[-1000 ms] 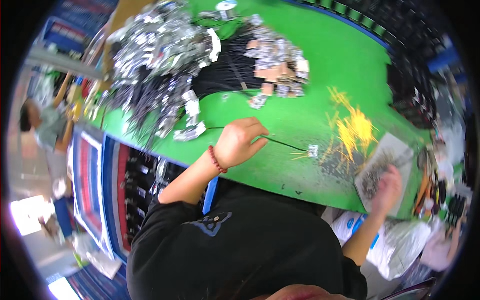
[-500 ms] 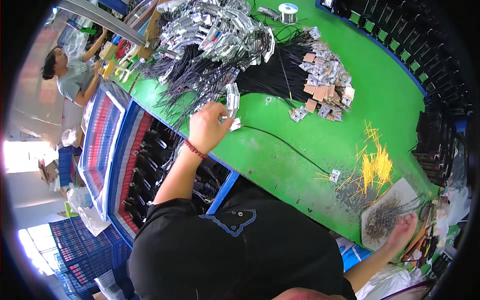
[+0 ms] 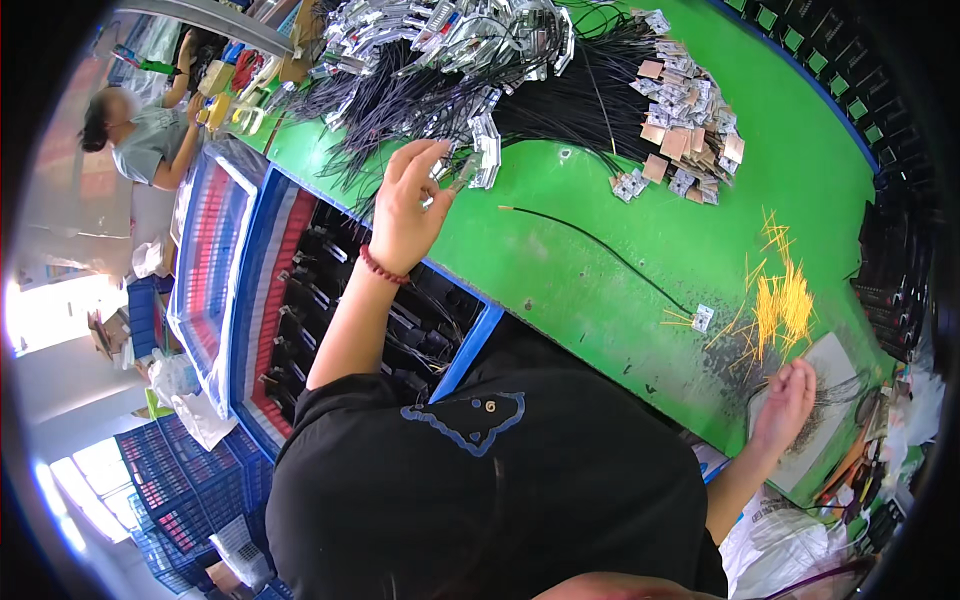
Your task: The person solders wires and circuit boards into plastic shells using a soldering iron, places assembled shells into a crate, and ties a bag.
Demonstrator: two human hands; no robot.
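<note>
Head: black cable [image 3: 612, 254] slants down rightward; left hand [image 3: 410, 205] pinches metal piece [image 3: 466, 172]; right hand [image 3: 784, 408]: grip unclear.

The left hand [image 3: 408, 205] is by silver metal pieces [image 3: 487, 152]; the right hand [image 3: 786, 405], near thin yellow strips [image 3: 785, 305]. 1 black cable [image 3: 600, 243] lies between on the green surface [image 3: 560, 290].

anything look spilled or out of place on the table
The thin yellow pieces look untidy: most lie heaped, with strays scattered to the left. Dark smudges mark the green tabletop beside them. Nothing looks plainly damaged.
</note>
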